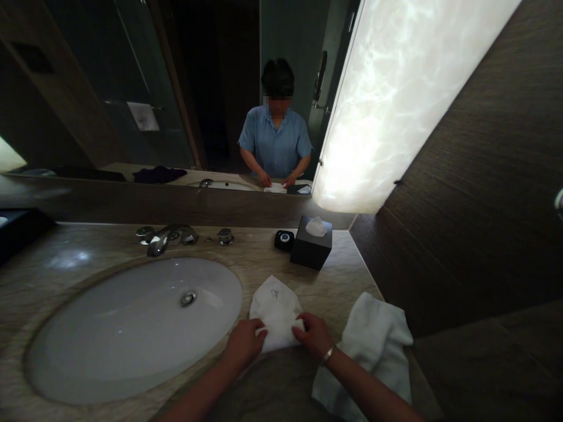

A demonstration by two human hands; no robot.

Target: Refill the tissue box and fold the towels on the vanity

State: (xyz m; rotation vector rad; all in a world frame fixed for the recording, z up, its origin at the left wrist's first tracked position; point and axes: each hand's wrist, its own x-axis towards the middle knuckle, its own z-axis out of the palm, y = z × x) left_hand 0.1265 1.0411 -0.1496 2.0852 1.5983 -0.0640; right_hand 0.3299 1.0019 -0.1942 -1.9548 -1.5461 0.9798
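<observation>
A white cloth napkin (276,310) with a small embroidered monogram lies folded on the marble counter (325,281), its point facing the mirror. My left hand (244,344) holds its lower left corner between the fingers. My right hand (313,335), with a metal bracelet (328,354) on the wrist, grips the lower right side. The near edge of the cloth is hidden under my fingers.
An oval white sink (132,328) with a chrome faucet (167,239) lies left of my hands. A white towel (369,351) sits to the right, near a black tissue box (311,241) and a round black device (284,240). A wall-mounted mirror (132,105) stands behind, beside a glowing lamp panel (396,99).
</observation>
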